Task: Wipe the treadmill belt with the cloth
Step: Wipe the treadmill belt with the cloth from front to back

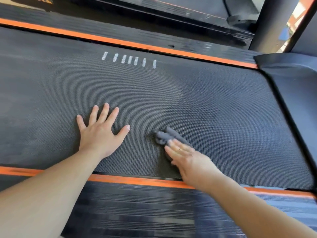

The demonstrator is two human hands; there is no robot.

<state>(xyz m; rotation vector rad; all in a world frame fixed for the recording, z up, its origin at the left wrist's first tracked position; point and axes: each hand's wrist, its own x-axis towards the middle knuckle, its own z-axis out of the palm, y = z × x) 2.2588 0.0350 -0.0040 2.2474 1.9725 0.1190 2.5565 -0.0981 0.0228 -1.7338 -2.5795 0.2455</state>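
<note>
Our one small, crumpled dark grey cloth (164, 136) lies on the black textured treadmill belt (214, 109), and we place everything else from it. Our right hand (187, 155) lies flat on the cloth's near part, fingers straight and close together, pressing it down rather than gripping it. The hand is blurred, so we judge we are in the middle of a wiping stroke.

Left of the cloth and apart from it, our left hand (101, 131) rests palm down on the belt with its fingers spread, holding nothing. The belt looks darker to the right of the cloth and greyer to the left and beyond. The next move probably calls for steady flat pressure and a sweep toward that dull part, lifting the left hand clear.

We count two hands, seven short white marks (129, 59) well beyond the cloth, and two orange stripes. One stripe is nearer us than the cloth (137, 181) and one is beyond it (120, 42). One black motor cover (295, 83) sits to the cloth's right.
</note>
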